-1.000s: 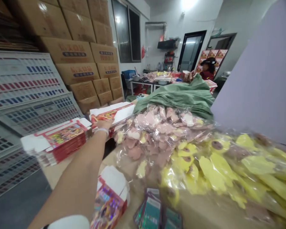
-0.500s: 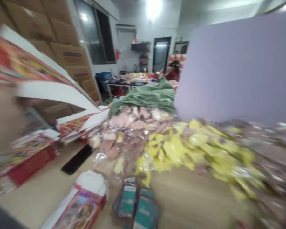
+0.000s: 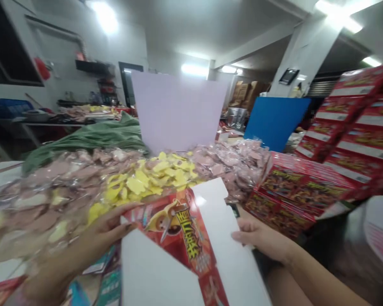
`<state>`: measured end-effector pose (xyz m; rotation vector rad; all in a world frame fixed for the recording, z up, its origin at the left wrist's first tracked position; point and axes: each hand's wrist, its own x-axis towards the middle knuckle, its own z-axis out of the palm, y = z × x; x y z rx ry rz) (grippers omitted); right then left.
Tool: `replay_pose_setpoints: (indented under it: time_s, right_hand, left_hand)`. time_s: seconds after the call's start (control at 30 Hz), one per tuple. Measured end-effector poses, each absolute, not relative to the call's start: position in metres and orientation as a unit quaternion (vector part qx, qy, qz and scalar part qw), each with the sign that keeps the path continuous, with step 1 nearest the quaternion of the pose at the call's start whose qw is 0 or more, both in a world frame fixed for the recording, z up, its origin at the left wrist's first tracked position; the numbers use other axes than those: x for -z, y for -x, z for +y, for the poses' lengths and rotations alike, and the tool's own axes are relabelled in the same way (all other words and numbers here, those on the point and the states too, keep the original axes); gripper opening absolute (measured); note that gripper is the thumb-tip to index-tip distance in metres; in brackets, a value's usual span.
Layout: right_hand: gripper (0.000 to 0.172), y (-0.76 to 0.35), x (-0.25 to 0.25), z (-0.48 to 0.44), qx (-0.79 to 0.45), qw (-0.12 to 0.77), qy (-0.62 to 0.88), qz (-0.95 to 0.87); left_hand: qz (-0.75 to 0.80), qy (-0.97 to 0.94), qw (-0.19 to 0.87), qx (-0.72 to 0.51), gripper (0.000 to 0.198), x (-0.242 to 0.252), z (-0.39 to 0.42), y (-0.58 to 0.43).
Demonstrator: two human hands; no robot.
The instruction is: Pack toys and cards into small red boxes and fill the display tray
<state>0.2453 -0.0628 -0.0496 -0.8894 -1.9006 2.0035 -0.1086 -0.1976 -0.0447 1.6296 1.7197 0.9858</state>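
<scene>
**Your Left Hand Blurred, Carton Cut Off at Frame's Edge**

Your left hand [image 3: 60,255] smeared into blur and ran off the bottom edge, as did the printed carton blank [image 3: 175,250]. Teal cards [image 3: 110,289] lay partly hidden behind your fingers. A small dark item [image 3: 233,209] beside your right hand [image 3: 258,238] was too small to tell.

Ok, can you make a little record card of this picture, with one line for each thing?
Left hand: holding a flat red and white printed cardboard box blank
Right hand: holding the blank's white edge
Behind the blank: clear plastic bags of yellow and pink pieces
Right side: stacked red printed cartons
</scene>
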Motion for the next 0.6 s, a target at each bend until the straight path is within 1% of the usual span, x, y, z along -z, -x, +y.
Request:
replay_pose_setpoints:
  time_s: [0.03, 0.13, 0.17, 0.2, 0.23, 0.27, 0.33, 0.43, 0.53, 0.6]
  right_hand:
    - [0.031, -0.262, 0.053, -0.071, -0.688, 0.149, 0.328, -0.63]
    - [0.035, -0.294, 0.043, -0.093, -0.691, 0.193, 0.356, -0.599]
    - [0.035, -0.301, 0.035, -0.099, -0.685, 0.202, 0.358, -0.602]
    - [0.033, -0.306, 0.027, -0.106, -0.672, 0.205, 0.363, -0.612]
    - [0.031, -0.312, 0.019, -0.114, -0.651, 0.204, 0.374, -0.628]
    - [0.029, -0.317, 0.014, -0.122, -0.622, 0.199, 0.392, -0.649]
    - [0.032, -0.331, 0.011, -0.138, -0.544, 0.196, 0.434, -0.691]
    - [0.039, -0.353, 0.018, -0.161, -0.452, 0.215, 0.499, -0.707]
    - [0.041, -0.37, 0.027, -0.175, -0.464, 0.224, 0.534, -0.67]
    - [0.042, -0.379, 0.032, -0.181, -0.496, 0.218, 0.533, -0.65]
  left_hand:
    - [0.62, -0.654, 0.249, -0.355, 0.039, 0.043, -0.184, 0.091]
    - [0.521, -0.783, -0.015, -0.339, 0.044, 0.024, -0.149, 0.019]
    - [0.47, -0.817, -0.05, -0.329, 0.046, 0.016, -0.141, -0.009]
    - [0.402, -0.858, -0.058, -0.314, 0.045, 0.009, -0.135, -0.038]
    - [0.369, -0.881, -0.051, -0.293, 0.043, 0.004, -0.132, -0.065]
    - [0.368, -0.884, -0.041, -0.285, 0.036, 0.002, -0.132, -0.089]
    - [0.385, -0.882, -0.001, -0.273, 0.027, 0.006, -0.135, -0.127]
    - [0.394, -0.874, 0.073, -0.274, 0.027, 0.022, -0.144, -0.156]
    - [0.364, -0.881, 0.124, -0.275, 0.032, 0.033, -0.148, -0.169]
    - [0.35, -0.877, 0.161, -0.285, 0.029, 0.038, -0.149, -0.176]
